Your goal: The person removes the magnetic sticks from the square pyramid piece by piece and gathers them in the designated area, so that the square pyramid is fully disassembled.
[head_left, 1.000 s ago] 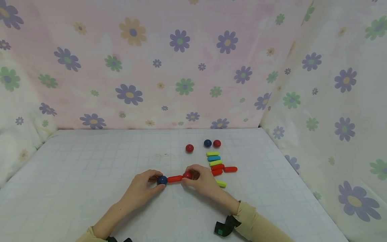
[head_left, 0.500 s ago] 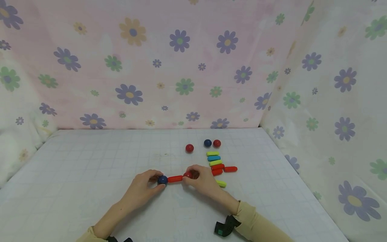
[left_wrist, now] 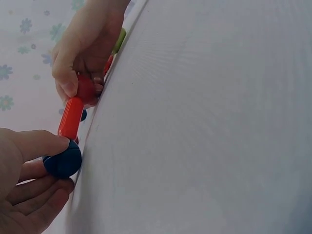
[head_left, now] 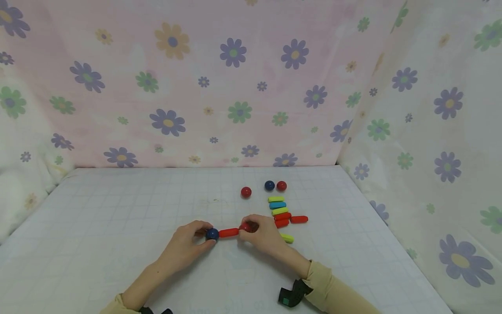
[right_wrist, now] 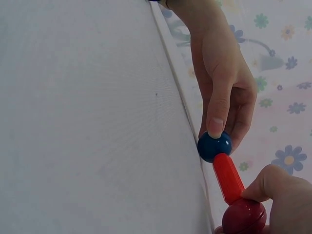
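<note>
Between the two hands lies a short red rod [head_left: 228, 233], with a dark blue ball [head_left: 212, 234] touching its left end and a red ball [right_wrist: 244, 217] touching its right end. My left hand [head_left: 186, 242] pinches the blue ball between thumb and fingers. The red ball is gripped by my right hand [head_left: 260, 234], whose fingers partly cover it in the head view. In the left wrist view the rod [left_wrist: 71, 118] runs in line from ball to ball, low over the white tabletop.
Behind the right hand lie several loose rods: red [head_left: 299, 219], blue [head_left: 277, 205] and yellow-green [head_left: 276, 199]. One yellow-green rod [head_left: 287, 238] sits beside the right wrist. Farther back are two red balls [head_left: 245, 192] and a blue ball [head_left: 269, 186]. Flowered cloth [head_left: 240, 139] walls the white table [head_left: 117, 205].
Both hands, with the balls and the rod between them, have shifted very slightly to the right. Both grips stay the same, and the loose pieces have not moved.
</note>
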The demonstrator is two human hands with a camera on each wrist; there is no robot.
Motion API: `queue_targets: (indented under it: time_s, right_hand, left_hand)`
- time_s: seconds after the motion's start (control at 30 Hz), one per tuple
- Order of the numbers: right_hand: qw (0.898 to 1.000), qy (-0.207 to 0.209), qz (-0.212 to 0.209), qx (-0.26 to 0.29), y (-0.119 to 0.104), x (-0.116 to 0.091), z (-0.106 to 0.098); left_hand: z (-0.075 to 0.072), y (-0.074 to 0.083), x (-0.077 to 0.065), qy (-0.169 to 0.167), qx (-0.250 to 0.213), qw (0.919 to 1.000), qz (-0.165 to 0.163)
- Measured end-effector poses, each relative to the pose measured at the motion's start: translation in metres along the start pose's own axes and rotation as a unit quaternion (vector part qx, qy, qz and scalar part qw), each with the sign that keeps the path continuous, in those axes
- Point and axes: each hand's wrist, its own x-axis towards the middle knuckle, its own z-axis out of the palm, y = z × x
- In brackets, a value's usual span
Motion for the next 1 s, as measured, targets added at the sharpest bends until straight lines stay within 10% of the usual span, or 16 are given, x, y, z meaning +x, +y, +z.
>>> queue_targets:
  time_s: [0.57,1.0]
  right_hand:
    - [1.0,0.013,0.015,0.016,0.003,0.005,-0.006]
    - [0.997,0.05,0.048,0.029,0.008,0.05,-0.04]
  left_hand:
    - [-0.003,0.002,0.001,-0.009,-0.002,0.9998,-0.018]
    - [-0.002,0.0,0.001,-0.012,-0.006,0.9996,-0.023]
